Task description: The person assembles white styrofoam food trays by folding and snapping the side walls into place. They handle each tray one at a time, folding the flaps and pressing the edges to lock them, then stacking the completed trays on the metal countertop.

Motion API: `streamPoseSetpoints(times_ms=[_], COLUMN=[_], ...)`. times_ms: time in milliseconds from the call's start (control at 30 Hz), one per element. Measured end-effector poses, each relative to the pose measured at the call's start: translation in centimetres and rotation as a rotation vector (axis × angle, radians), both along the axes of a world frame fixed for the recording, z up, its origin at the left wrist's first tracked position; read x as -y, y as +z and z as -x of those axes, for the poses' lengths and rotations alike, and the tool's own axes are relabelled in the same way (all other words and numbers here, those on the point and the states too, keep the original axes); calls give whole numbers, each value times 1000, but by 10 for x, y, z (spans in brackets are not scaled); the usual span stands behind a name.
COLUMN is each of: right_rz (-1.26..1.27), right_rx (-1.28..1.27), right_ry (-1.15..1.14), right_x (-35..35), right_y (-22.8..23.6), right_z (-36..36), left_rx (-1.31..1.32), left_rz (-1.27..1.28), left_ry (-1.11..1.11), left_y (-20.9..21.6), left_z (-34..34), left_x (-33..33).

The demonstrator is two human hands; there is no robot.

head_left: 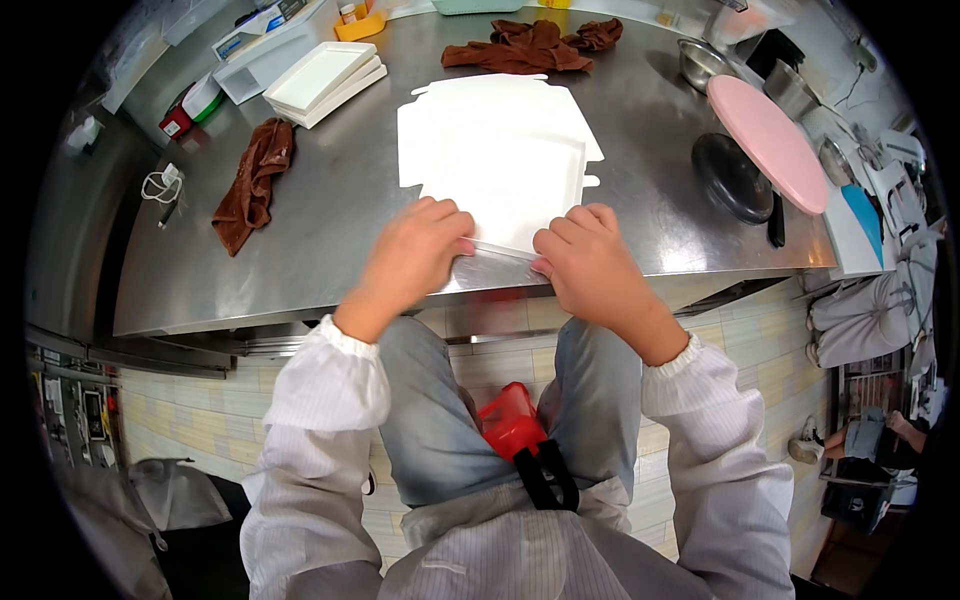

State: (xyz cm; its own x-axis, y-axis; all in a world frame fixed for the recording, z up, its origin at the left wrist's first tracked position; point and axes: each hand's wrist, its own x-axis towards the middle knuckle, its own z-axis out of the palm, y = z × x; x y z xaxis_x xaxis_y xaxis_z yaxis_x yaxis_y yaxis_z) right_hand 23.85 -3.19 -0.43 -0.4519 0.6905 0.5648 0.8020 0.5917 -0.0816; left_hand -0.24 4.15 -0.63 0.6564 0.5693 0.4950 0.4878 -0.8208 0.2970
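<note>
A white die-cut cardboard box blank (500, 130) lies on the steel table in front of me, its flaps spread toward the far side. Along its near edge, a narrow side is folded up. My left hand (420, 245) pinches that edge at its left corner, fingers curled over it. At the right corner my right hand (590, 250) grips the same edge, thumb on the near side. Both hands are closed on the cardboard, close to the table's front edge.
Folded white box trays (325, 80) are stacked at the back left. Brown cloths lie at left (255, 185) and at the back (535, 47). On the right are a black pan (732, 178), a pink round board (768, 145) and a metal bowl (703, 62).
</note>
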Motion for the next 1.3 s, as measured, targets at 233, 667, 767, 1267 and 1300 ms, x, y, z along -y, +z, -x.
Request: streamPoseSetpoints(times_ms=[233,667,767,1267,1300], right_rz=[198,388,420,189,181], right_rx=[-243,-29,-51,-298,-292], right_ry=[93,153,151,-89,-111], right_x=[-4,-19,-16,-8,-8], right_y=[-8,19,17,-4,-4], right_z=[6,-20,-19,-49,-56], left_rx=[83,41,37,-10,-26], left_rz=[19,162,173,-84,-116], left_ry=[-137,-94,-91,135,71], left_y=[-10,0,-1,1,5], left_z=[-34,-37,-37,-18,-15], left_x=[17,18,18,-9,-11])
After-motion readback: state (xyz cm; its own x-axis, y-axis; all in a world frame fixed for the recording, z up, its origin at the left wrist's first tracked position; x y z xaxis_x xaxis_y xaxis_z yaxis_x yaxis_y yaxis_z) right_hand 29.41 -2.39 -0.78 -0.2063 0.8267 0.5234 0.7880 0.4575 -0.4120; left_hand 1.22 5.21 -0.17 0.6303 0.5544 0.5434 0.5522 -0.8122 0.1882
